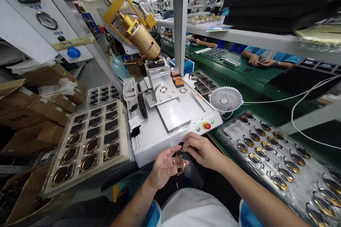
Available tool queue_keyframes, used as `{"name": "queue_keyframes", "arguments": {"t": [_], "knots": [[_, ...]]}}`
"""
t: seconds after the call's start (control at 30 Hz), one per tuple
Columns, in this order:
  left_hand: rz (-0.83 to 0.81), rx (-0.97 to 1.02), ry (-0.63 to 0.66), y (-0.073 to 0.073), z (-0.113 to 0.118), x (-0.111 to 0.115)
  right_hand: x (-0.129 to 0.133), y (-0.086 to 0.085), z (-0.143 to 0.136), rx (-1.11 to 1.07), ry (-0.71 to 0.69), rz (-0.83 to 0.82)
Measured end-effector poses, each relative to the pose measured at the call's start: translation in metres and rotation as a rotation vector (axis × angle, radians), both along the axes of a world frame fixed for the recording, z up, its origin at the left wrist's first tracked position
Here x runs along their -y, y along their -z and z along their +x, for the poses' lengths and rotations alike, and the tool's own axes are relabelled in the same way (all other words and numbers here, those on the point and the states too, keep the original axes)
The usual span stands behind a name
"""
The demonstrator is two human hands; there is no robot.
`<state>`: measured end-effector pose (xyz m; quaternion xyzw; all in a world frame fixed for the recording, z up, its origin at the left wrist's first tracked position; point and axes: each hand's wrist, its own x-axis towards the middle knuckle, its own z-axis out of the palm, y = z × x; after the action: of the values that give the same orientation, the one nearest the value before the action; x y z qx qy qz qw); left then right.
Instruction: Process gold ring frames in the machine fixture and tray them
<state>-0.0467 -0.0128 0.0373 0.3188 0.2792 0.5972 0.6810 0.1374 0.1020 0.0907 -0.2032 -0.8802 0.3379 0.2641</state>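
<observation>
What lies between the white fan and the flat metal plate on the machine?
Between the metal plate and white fan, the head view shows a slim grey tool and, beside it, a thin reddish tool.

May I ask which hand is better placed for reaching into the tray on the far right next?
Probably the right hand: it is nearer that tray. The left hand is farther away and holds a gold ring.

A white machine base (150,131) holds a small white bin (130,95), a curved black strip (142,104) and tweezers (197,101); to its right, a green worktop (255,95) bears a clear tray (231,131) of gold-toned discs, while a pale shelf (239,37) carries stacked black sheets (277,5).
</observation>
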Motion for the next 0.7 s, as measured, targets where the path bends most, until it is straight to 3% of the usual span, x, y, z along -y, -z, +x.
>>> {"name": "queue_keyframes", "arguments": {"t": [0.07,0.1,0.2,0.23,0.3,0.37,0.47,0.6,0.7], "knots": [[-0.001,-0.002,-0.038,0.001,-0.003,-0.003,-0.012,-0.007,-0.001,-0.036,0.056,-0.067],[-0.003,0.001,-0.061,0.001,-0.004,-0.004,-0.021,-0.010,-0.001,-0.078,0.150,-0.160],[0.005,-0.011,-0.118,0.003,-0.008,-0.004,-0.057,-0.014,-0.003,-0.216,0.656,-0.607],[0.013,-0.027,-0.132,0.004,-0.009,-0.003,-0.067,-0.013,-0.005,-0.231,0.758,-0.720],[0.036,-0.067,-0.144,0.005,-0.009,0.000,-0.079,-0.008,-0.010,-0.249,0.745,-0.807],[0.048,-0.101,-0.145,0.006,-0.010,0.003,-0.083,-0.002,-0.019,-0.262,0.625,-0.807],[0.047,-0.138,-0.160,0.005,-0.011,0.004,-0.085,0.004,-0.030,-0.170,0.644,-0.816],[0.101,-0.205,-0.173,-0.001,-0.014,0.004,-0.084,0.003,-0.027,0.078,0.743,-0.634],[0.158,-0.381,-0.174,-0.006,-0.011,0.008,-0.060,0.001,-0.016,-0.006,0.737,-0.524]]}}
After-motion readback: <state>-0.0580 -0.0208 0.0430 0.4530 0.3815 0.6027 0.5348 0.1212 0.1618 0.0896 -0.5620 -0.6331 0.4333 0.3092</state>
